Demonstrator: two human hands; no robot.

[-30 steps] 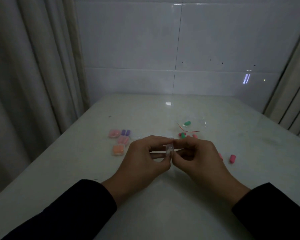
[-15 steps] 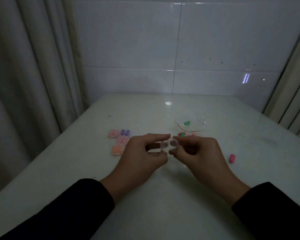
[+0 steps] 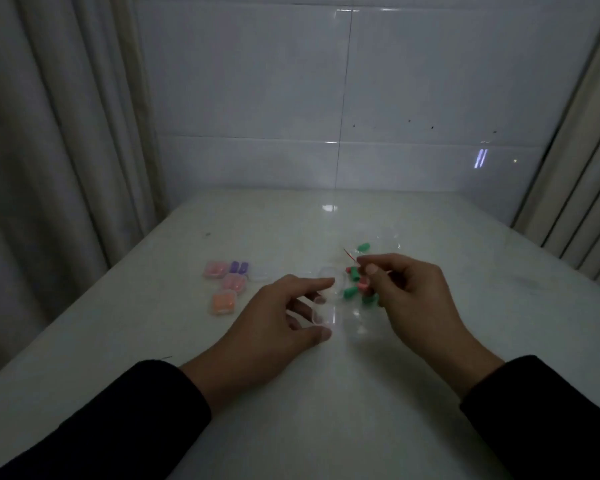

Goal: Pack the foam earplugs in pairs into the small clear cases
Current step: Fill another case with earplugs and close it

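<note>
My left hand [image 3: 281, 323] holds an open, empty small clear case [image 3: 327, 315] between thumb and index finger, low over the table; its hinged lid [image 3: 329, 273] stands up behind the index finger. My right hand [image 3: 416, 299] sits just right of it, over a little heap of loose earplugs. Its thumb and curled fingers seem to pinch a pink earplug [image 3: 362, 284]. Green earplugs [image 3: 350, 292] lie beside the fingertips, and one more green earplug [image 3: 363, 247] lies farther back.
On the white table [image 3: 326, 410], several filled cases sit to the left: pink [image 3: 215, 269], purple [image 3: 239, 267], pink [image 3: 234, 282] and orange [image 3: 222, 303]. A clear plastic bag [image 3: 387, 244] lies behind the right hand. Curtains hang on both sides; a tiled wall stands behind.
The two hands, which held the case together, have parted. The case now lies open in my left hand, lower down. My right hand has gone right and back to the earplug heap.
</note>
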